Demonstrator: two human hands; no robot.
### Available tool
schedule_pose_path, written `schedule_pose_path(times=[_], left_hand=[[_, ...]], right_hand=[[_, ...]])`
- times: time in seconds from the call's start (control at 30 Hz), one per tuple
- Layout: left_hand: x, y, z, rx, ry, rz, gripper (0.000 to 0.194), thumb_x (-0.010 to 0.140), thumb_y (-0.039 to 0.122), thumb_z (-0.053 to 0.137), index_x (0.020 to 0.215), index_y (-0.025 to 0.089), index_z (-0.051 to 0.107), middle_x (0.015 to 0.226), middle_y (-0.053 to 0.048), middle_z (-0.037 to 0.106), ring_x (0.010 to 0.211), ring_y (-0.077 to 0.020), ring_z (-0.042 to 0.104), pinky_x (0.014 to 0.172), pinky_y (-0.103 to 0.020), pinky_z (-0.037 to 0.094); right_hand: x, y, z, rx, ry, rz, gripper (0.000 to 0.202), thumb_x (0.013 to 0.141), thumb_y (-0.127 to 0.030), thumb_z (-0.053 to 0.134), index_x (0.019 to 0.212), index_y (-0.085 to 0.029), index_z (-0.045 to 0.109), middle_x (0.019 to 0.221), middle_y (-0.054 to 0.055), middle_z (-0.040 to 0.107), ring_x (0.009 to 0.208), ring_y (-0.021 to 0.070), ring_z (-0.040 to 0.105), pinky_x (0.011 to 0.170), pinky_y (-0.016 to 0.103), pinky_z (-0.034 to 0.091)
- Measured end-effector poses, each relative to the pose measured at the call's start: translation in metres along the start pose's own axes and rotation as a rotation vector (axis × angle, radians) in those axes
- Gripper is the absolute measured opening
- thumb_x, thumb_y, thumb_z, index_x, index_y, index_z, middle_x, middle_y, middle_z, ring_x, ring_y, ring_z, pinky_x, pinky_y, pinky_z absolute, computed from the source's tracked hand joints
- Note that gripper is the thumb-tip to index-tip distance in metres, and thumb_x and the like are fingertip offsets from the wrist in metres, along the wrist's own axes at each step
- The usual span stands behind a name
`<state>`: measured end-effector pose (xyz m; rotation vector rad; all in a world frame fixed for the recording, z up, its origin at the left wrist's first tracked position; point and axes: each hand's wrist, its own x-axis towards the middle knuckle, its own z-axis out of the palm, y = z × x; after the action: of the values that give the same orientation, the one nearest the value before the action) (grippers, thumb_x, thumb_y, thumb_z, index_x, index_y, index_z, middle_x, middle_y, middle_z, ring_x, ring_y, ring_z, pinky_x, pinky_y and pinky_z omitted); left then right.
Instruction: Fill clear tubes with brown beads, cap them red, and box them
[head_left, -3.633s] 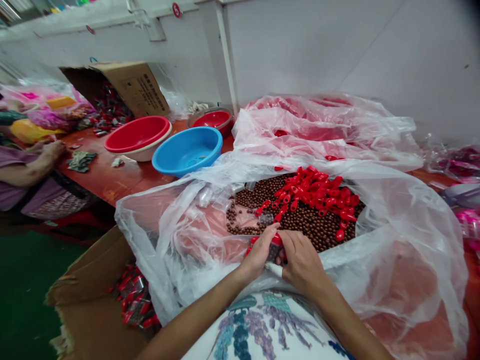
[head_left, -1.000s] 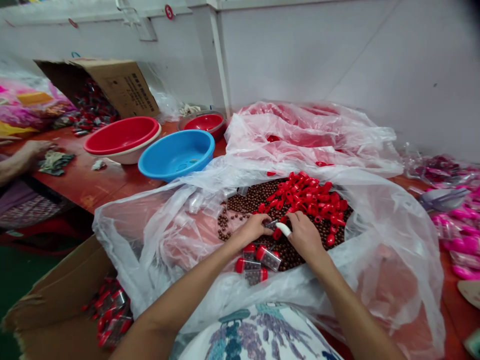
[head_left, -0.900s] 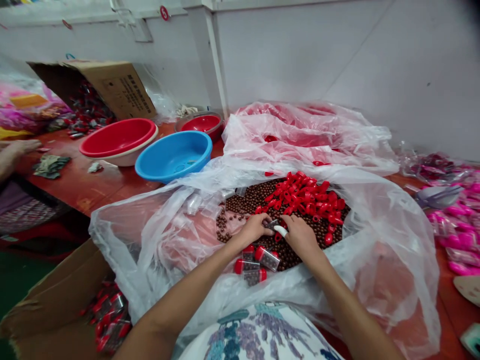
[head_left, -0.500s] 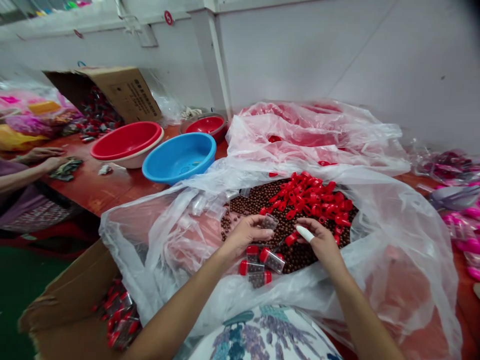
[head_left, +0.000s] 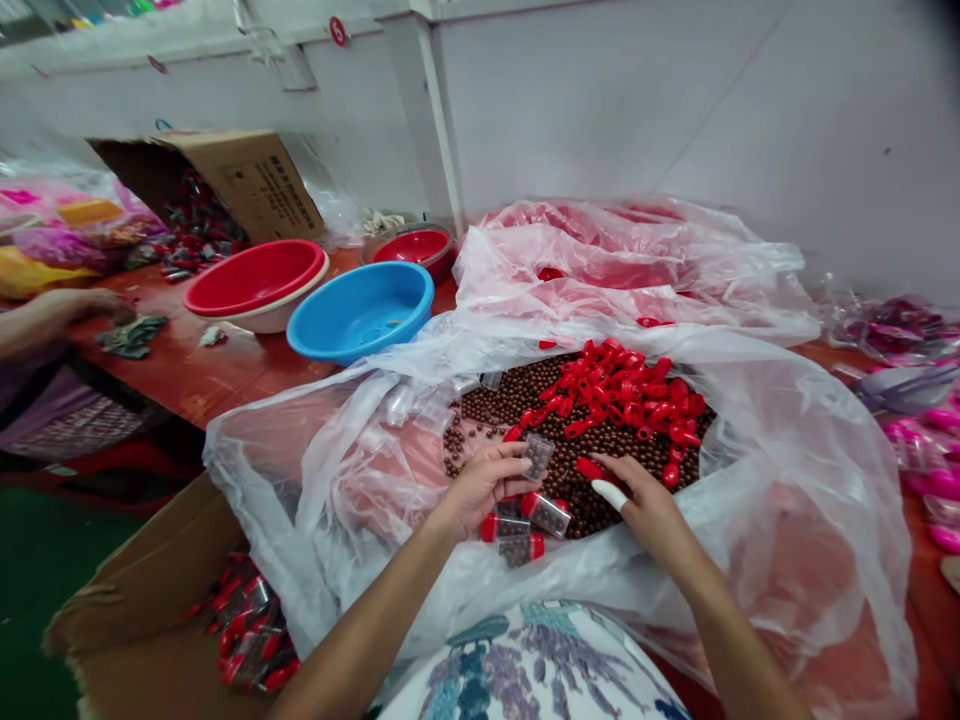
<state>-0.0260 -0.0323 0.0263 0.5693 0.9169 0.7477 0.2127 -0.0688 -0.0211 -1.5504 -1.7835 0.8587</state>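
My left hand (head_left: pixel 487 487) grips a small clear container (head_left: pixel 538 456) above a mass of brown beads (head_left: pixel 510 397). To its right, my right hand (head_left: pixel 637 497), with a white cover on one finger, holds a red cap (head_left: pixel 589 468) near the beads. A heap of red caps (head_left: pixel 626 385) lies on the beads just beyond both hands. Several red-capped clear containers (head_left: pixel 547 514) rest below and between my hands. More clear containers (head_left: pixel 433 414) sit on the plastic sheet to the left.
White plastic sheeting (head_left: pixel 810 450) surrounds the beads. A blue basin (head_left: pixel 361 312) and a red basin (head_left: pixel 255 280) stand left. An open carton (head_left: pixel 142 610) sits lower left, another carton (head_left: pixel 255 185) behind. A person's hand (head_left: pixel 101 305) is at far left.
My left hand has tilted the clear container more upright. The red cap in my right hand has turned and risen slightly. At far left, the other person's arm has shifted.
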Motion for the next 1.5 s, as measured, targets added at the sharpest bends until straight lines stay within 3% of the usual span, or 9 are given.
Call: schedule_pose_path(times=[0.17, 0.33, 0.47, 0.57, 0.87, 1.0, 1.17, 1.33, 1.5], left_hand=[[0.0, -0.01, 0.002, 0.002, -0.03, -0.033, 0.028, 0.071, 0.013, 0.064, 0.099, 0.008, 0.062, 0.093, -0.014, 0.067, 0.084, -0.0212, 0.066, 0.076, -0.031, 0.054], [-0.001, -0.018, 0.006, 0.011, -0.049, -0.062, 0.031, 0.068, 0.014, 0.068, 0.098, 0.008, 0.064, 0.092, -0.012, 0.068, 0.079, -0.0186, 0.066, 0.075, -0.031, 0.054], [-0.001, -0.027, 0.005, 0.059, -0.097, -0.059, 0.034, 0.067, 0.02, 0.072, 0.099, 0.01, 0.066, 0.094, -0.011, 0.068, 0.078, -0.0163, 0.065, 0.077, -0.03, 0.052], [0.0, -0.033, 0.004, 0.102, -0.133, -0.009, 0.037, 0.068, 0.025, 0.072, 0.103, 0.012, 0.066, 0.098, -0.01, 0.067, 0.082, -0.0156, 0.064, 0.079, -0.028, 0.051], [-0.001, -0.03, 0.007, 0.14, -0.08, 0.032, 0.046, 0.064, 0.033, 0.075, 0.104, 0.013, 0.067, 0.095, -0.009, 0.068, 0.079, -0.0164, 0.064, 0.077, -0.03, 0.051], [-0.002, -0.026, 0.007, 0.189, -0.088, 0.043, 0.043, 0.067, 0.033, 0.072, 0.105, 0.013, 0.067, 0.095, -0.01, 0.068, 0.077, -0.0161, 0.064, 0.073, -0.029, 0.052], [-0.003, -0.026, 0.007, 0.218, -0.087, 0.051, 0.042, 0.067, 0.034, 0.072, 0.104, 0.014, 0.067, 0.095, -0.01, 0.068, 0.079, -0.017, 0.064, 0.073, -0.029, 0.051], [-0.002, -0.023, 0.006, 0.281, -0.109, 0.051, 0.04, 0.068, 0.034, 0.071, 0.1, 0.011, 0.068, 0.094, -0.01, 0.068, 0.076, -0.0169, 0.063, 0.068, -0.029, 0.051], [0.0, -0.024, 0.014, 0.101, -0.109, 0.027, 0.028, 0.074, 0.031, 0.066, 0.093, 0.012, 0.062, 0.086, -0.008, 0.067, 0.067, -0.0124, 0.061, 0.058, -0.023, 0.049]], right_hand=[[0.001, -0.022, 0.0, 0.615, -0.053, 0.343, 0.042, 0.077, -0.041, 0.058, 0.115, -0.022, 0.058, 0.102, 0.007, 0.065, 0.078, 0.019, 0.061, 0.054, 0.026, 0.047], [0.003, -0.032, 0.0, 0.724, -0.009, 0.399, 0.044, 0.07, -0.04, 0.067, 0.109, -0.021, 0.063, 0.092, 0.006, 0.068, 0.067, 0.0155, 0.059, 0.046, 0.022, 0.041], [0.004, -0.036, 0.0, 0.565, -0.009, 0.194, 0.035, 0.07, -0.036, 0.068, 0.103, -0.023, 0.067, 0.097, 0.005, 0.067, 0.084, 0.019, 0.06, 0.069, 0.03, 0.049], [0.002, -0.038, 0.002, 0.423, -0.025, 0.003, 0.031, 0.076, -0.032, 0.063, 0.106, -0.027, 0.066, 0.099, 0.004, 0.065, 0.094, 0.0192, 0.058, 0.085, 0.034, 0.045], [-0.001, -0.034, 0.008, -0.095, 0.0, -0.36, 0.044, 0.085, -0.018, 0.051, 0.127, -0.029, 0.049, 0.117, 0.005, 0.062, 0.101, 0.0189, 0.056, 0.085, 0.035, 0.045], [0.003, -0.036, -0.004, -0.113, -0.023, -0.401, 0.052, 0.08, -0.004, 0.043, 0.125, -0.029, 0.051, 0.115, 0.003, 0.063, 0.095, 0.0171, 0.057, 0.081, 0.034, 0.045], [0.005, -0.038, -0.013, -0.161, -0.071, -0.386, 0.063, 0.071, 0.002, 0.04, 0.125, -0.028, 0.051, 0.114, 0.003, 0.064, 0.086, 0.0173, 0.056, 0.076, 0.034, 0.045], [0.009, -0.035, -0.015, -0.187, -0.097, -0.472, 0.071, 0.064, 0.005, 0.038, 0.125, -0.029, 0.052, 0.113, 0.001, 0.064, 0.091, 0.0191, 0.054, 0.078, 0.037, 0.046], [0.012, -0.035, -0.009, -0.158, -0.053, -0.453, 0.072, 0.061, 0.006, 0.037, 0.123, -0.027, 0.053, 0.108, 0.002, 0.065, 0.09, 0.0189, 0.053, 0.079, 0.036, 0.046]])
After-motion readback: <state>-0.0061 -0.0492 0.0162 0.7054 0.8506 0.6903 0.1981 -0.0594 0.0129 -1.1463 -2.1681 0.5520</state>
